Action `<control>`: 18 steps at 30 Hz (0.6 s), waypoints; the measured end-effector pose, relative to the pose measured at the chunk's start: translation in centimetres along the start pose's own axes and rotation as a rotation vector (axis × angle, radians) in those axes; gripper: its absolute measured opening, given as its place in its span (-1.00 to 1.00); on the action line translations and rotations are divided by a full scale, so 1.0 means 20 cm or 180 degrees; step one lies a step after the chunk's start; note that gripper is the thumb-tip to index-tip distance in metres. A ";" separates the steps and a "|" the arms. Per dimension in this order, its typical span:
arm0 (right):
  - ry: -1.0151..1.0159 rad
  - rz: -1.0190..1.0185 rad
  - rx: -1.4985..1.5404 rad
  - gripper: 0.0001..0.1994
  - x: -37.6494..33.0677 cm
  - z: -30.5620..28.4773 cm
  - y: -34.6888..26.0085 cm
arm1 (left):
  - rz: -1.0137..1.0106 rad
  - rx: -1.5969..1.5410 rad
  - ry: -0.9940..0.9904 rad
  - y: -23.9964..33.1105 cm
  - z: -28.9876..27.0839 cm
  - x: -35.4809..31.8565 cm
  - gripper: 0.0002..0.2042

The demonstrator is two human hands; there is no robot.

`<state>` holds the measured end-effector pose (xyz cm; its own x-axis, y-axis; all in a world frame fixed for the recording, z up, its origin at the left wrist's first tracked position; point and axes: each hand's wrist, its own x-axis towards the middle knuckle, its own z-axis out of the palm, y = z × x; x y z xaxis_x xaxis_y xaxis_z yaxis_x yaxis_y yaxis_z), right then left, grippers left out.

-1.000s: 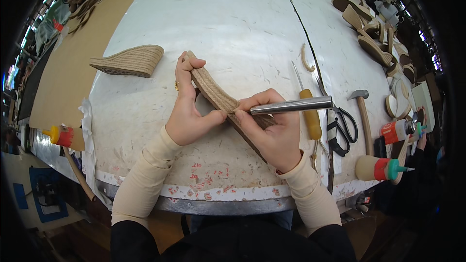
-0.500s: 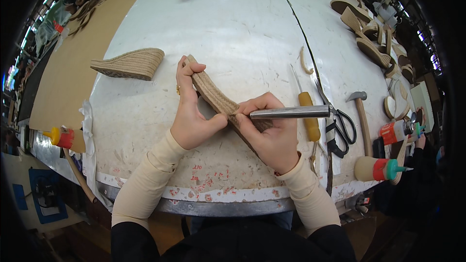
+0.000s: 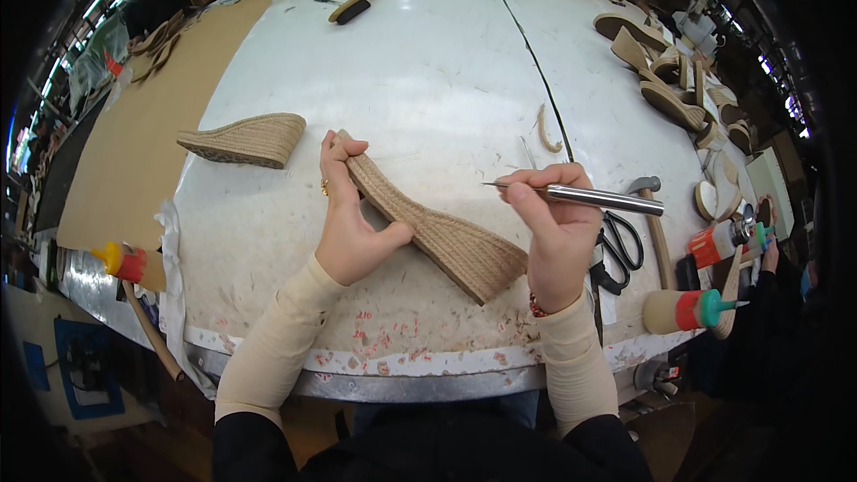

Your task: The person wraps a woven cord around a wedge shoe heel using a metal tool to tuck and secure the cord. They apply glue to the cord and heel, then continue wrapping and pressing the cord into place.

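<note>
Since the earlier head view, the right hand (image 3: 561, 234) has moved off to the right, carrying its slim metal tool (image 3: 611, 201) away from the rope-wrapped wedge (image 3: 464, 248), so that the tool's pointed tip now sits in open air beyond the wedge's upper side. Thumb and fingers of that hand pinch the tool near its tip, the shiny shaft slanting out to the right. At the other side, the left hand (image 3: 346, 225) grasps the thin end of the wedge, fingers bent over the top and thumb pressed along its lower side. The wedge is midway along the near edge of the counter (image 3: 402, 62), its thick end angled toward that edge and to the right; whether it touches the surface cannot be told. A second rope-wrapped wedge (image 3: 250, 141) lies toward the counter's left edge, and a brush (image 3: 359, 4) lies close to the far edge. Beside the right hand are black-handled scissors (image 3: 622, 248), with a hammer (image 3: 659, 232) farther toward the right edge and a curved strip (image 3: 545, 131) farther in. Near the counter's near right corner lies a teal-capped bottle (image 3: 669, 311), while more wedge soles (image 3: 669, 105) are heaped along the right edge.
</note>
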<state>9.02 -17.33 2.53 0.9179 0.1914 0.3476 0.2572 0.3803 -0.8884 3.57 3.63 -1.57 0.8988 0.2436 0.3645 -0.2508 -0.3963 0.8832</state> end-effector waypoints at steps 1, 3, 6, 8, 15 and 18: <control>0.0051 -0.0080 0.0031 -0.84 0.01 -0.01 0.00 | -0.0024 0.0024 0.0048 0.00 -0.01 0.00 -0.13; 0.0090 -0.0054 -0.0062 -0.84 0.03 -0.04 0.01 | -0.0054 0.0042 0.0128 0.01 -0.04 0.01 -0.11; 0.0055 0.0151 -0.0127 -0.84 0.03 -0.04 0.04 | -0.0194 0.0297 0.0190 0.03 -0.07 0.03 -0.08; -0.0047 0.0202 -0.0237 -0.86 0.02 -0.02 0.07 | 0.0211 0.0815 0.0400 0.06 -0.06 0.02 -0.11; -0.0368 0.0073 -0.0897 -0.91 -0.06 0.05 0.14 | 0.0942 0.2389 0.0093 0.19 0.04 -0.05 -0.57; -0.0428 0.0129 -0.0953 -0.92 -0.06 0.05 0.15 | 0.0889 0.2312 0.0025 0.19 0.07 -0.05 -0.71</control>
<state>8.37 -15.50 -0.24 0.8861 0.3264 0.3289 0.3169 0.0909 -0.9441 2.24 0.57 0.93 0.8337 0.0546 0.5495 -0.1666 -0.9239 0.3445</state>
